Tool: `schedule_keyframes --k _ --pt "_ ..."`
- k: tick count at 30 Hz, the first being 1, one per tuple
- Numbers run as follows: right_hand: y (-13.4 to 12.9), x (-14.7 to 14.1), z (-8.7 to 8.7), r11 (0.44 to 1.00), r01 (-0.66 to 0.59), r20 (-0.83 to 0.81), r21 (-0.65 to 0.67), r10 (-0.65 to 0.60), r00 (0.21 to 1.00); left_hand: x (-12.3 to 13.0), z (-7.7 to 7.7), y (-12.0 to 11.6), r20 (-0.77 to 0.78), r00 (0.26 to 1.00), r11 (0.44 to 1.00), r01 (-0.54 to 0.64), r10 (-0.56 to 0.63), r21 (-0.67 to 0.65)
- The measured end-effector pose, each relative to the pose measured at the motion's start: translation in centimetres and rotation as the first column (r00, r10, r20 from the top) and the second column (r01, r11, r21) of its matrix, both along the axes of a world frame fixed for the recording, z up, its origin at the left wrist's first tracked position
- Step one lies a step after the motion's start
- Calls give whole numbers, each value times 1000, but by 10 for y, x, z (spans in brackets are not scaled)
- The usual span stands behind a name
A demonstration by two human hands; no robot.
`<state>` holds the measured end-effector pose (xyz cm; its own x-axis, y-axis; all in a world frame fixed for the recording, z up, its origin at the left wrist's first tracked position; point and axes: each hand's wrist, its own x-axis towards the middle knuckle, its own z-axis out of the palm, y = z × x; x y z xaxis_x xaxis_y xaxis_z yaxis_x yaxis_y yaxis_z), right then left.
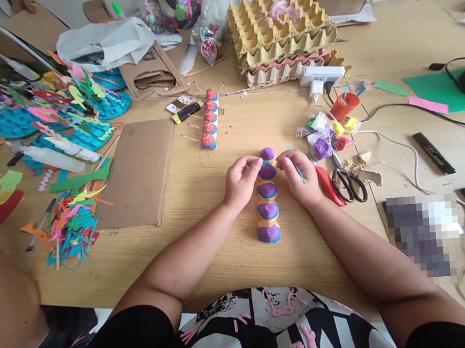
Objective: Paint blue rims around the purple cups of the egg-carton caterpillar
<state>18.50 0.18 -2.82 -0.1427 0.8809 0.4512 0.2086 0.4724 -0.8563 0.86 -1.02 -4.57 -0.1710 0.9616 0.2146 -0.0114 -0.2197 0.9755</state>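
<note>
A strip of egg carton bumps [266, 190], coloured purple with blue rims on an orange-yellow base, lies lengthwise on the table before me. My left hand [242, 183] is at the left of its far end, thumb and forefinger pinched together; what they hold, if anything, is too small to make out. On the right side, my right hand [300, 177] has its fingers closed around a thin blue strip [300, 173]. Farther back stands a finished-looking red and blue bump strip [209, 119] with pins sticking out at its sides.
Scissors [349, 184], a red tool [330, 186] and wrapped clay [321, 137] lie to the right. Cardboard [138, 173] and paper scraps [75, 224] are at the left. Egg trays [281, 30] and a power strip [321, 74] stand behind. Another person's arm [9, 299] is at far left.
</note>
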Motion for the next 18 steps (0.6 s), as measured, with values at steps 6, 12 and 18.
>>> schedule_keyframes --k 6,12,18 --pt "2 1 1 990 -84 156 111 66 986 2 4 -1 92 995 999 37 -36 -9" --pt "2 -1 -1 977 -114 216 178 74 974 5 13 -6 5 996 996 87 -87 0" --pt "-2 -1 2 992 -58 139 108 43 989 2 14 -8 -91 995 995 53 -45 79"
